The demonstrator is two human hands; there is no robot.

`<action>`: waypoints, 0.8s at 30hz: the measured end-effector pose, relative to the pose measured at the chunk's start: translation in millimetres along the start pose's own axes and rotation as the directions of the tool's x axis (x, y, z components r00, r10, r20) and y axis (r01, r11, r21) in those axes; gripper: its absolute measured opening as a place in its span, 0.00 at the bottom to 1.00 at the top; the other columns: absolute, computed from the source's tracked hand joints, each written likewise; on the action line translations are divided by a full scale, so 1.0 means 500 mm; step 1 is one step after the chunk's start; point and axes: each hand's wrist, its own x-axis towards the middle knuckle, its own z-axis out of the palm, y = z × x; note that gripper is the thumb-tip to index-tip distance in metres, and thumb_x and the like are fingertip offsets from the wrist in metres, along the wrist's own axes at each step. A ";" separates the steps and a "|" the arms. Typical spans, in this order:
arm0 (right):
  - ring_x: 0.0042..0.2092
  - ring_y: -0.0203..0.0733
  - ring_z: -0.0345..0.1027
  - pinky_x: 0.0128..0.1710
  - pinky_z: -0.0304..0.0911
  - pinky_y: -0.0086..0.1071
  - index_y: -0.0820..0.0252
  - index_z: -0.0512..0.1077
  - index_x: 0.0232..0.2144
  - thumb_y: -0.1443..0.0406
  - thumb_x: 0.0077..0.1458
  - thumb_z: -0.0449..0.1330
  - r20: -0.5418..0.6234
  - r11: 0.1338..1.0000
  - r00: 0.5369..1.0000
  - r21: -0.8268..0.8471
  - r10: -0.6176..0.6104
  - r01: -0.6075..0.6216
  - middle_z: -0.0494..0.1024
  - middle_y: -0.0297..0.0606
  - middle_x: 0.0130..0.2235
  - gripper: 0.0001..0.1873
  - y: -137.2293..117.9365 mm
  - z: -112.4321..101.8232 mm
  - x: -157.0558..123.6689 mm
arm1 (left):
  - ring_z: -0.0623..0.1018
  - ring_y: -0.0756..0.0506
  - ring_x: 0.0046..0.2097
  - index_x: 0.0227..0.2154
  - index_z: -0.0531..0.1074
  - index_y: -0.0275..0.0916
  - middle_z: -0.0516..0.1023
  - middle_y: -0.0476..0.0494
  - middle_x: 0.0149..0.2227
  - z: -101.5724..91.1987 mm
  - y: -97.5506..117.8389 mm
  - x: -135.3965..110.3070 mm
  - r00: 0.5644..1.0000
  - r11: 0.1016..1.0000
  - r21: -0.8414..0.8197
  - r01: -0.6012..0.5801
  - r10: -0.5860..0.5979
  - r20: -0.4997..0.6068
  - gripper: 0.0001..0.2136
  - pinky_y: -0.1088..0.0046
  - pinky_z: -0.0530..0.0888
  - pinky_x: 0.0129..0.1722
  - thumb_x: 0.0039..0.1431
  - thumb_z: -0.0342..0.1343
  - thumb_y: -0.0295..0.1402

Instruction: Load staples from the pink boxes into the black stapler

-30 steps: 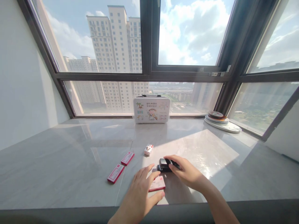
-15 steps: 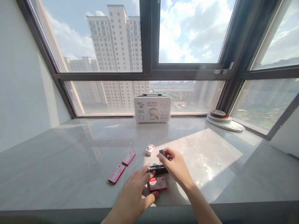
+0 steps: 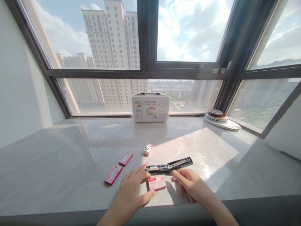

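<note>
A black stapler [image 3: 169, 165] lies swung fully open and flat on the marble sill, its metal channel facing up. My left hand [image 3: 133, 191] rests with fingers spread, fingertips touching the stapler's left end and thumb beside a small pink staple box [image 3: 156, 183]. My right hand [image 3: 190, 185] hovers just right of that box, below the stapler, fingers loosely extended and holding nothing.
Two more pink staple boxes [image 3: 113, 174] [image 3: 125, 158] lie to the left, and a small white box [image 3: 147, 149] sits behind the stapler. A white illustrated tin case [image 3: 150, 108] stands against the window. Stacked plates [image 3: 221, 121] sit at the back right.
The stapler went from closed under my right hand to hinged upward, then laid flat open. My right hand let go and dropped toward the near pink box. The view shifted slightly.
</note>
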 end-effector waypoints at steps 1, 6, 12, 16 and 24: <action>0.14 0.30 0.52 0.14 0.42 0.25 0.60 0.71 0.32 0.46 0.67 0.54 0.032 0.999 0.999 -0.038 -0.035 0.036 0.72 0.31 0.19 0.24 -0.014 0.029 0.002 | 0.67 0.36 0.68 0.48 0.76 0.47 0.65 0.45 0.69 -0.002 0.001 0.001 1.000 1.000 -0.012 0.001 -0.001 0.003 0.17 0.56 0.65 0.68 0.55 0.66 0.36; 0.19 0.32 0.58 0.20 0.48 0.25 0.58 0.65 0.26 0.57 0.67 0.58 0.033 0.985 0.993 -0.123 -0.114 0.117 0.70 0.31 0.17 0.18 -0.035 0.082 0.021 | 0.69 0.38 0.67 0.55 0.73 0.47 0.73 0.44 0.63 -0.004 -0.009 -0.002 1.000 0.997 -0.080 -0.016 0.016 0.001 0.23 0.59 0.65 0.68 0.56 0.66 0.36; 0.22 0.35 0.61 0.23 0.51 0.27 0.59 0.70 0.32 0.56 0.65 0.60 -0.050 0.979 0.985 -0.127 -0.168 0.161 0.69 0.28 0.19 0.13 -0.026 0.020 0.015 | 0.66 0.38 0.68 0.51 0.74 0.44 0.74 0.41 0.61 0.006 -0.016 -0.008 1.000 0.998 -0.064 -0.020 0.019 -0.007 0.17 0.53 0.60 0.71 0.59 0.63 0.35; 0.25 0.39 0.67 0.27 0.57 0.29 0.61 0.74 0.41 0.58 0.65 0.60 0.045 0.952 0.965 -0.160 -0.259 0.263 0.72 0.29 0.21 0.11 -0.064 0.048 0.024 | 0.66 0.38 0.69 0.48 0.75 0.43 0.74 0.39 0.61 0.010 -0.012 -0.007 1.000 0.998 -0.058 -0.026 0.026 -0.016 0.14 0.51 0.58 0.71 0.59 0.61 0.34; 0.26 0.39 0.64 0.27 0.54 0.29 0.60 0.74 0.42 0.59 0.64 0.58 -0.117 0.903 0.921 -0.276 -0.372 0.329 0.70 0.28 0.21 0.11 -0.069 0.096 0.058 | 0.65 0.39 0.69 0.45 0.75 0.45 0.74 0.41 0.63 0.011 -0.017 -0.003 0.999 0.998 -0.043 -0.035 0.033 -0.035 0.12 0.53 0.59 0.72 0.58 0.62 0.35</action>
